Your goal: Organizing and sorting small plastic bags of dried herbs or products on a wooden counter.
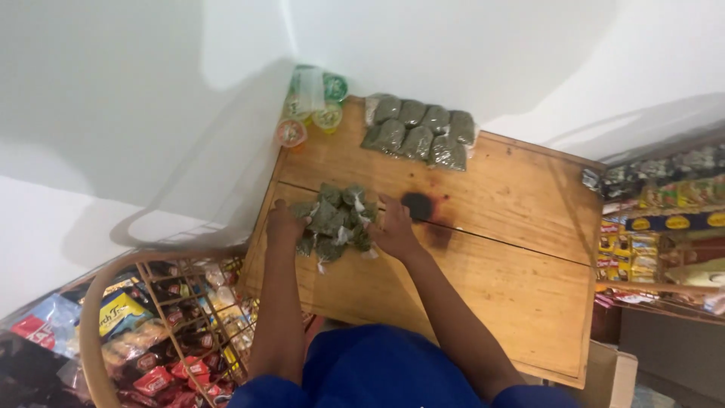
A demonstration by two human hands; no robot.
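small green herb packets [332,219] lie heaped mid-table on the wooden table [498,257], between both hands, left hand [285,224] cupping the pile's left edge, right hand [393,230] curled against its right edge, neither visibly lifting a packet.

indoor light, moderately bright, even. white wall [453,45] near blown out, carrying soft grey shadows at 10 and 2 o'clock. wooden table [513,227] evenly lit, no glare. whole frame soft, low detail. packaged goods at 3 and 8 o'clock edges blurred, slightly stretched.
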